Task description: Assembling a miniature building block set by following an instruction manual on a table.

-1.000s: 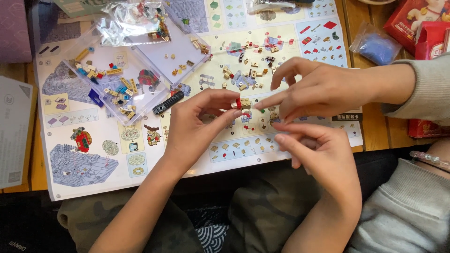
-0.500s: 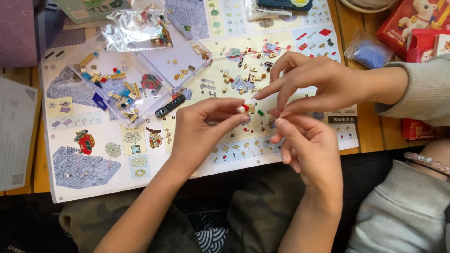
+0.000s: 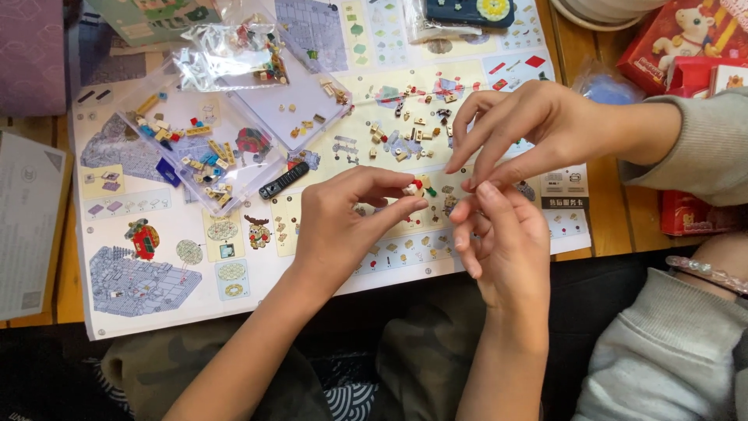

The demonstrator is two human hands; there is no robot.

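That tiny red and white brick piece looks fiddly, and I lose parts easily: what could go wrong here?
The small brick piece is pinched only at the left hand's fingertips; a slip could drop it among the loose bricks on the instruction sheet. Another person's hand reaches in close above the right hand and could bump it.

A wooden table (image 3: 604, 214) with visible plank seams fills the far part of the scene, lit evenly and softly. Near its front edge the floor (image 3: 31, 382) looks dark, though too shadowed to tell its material.
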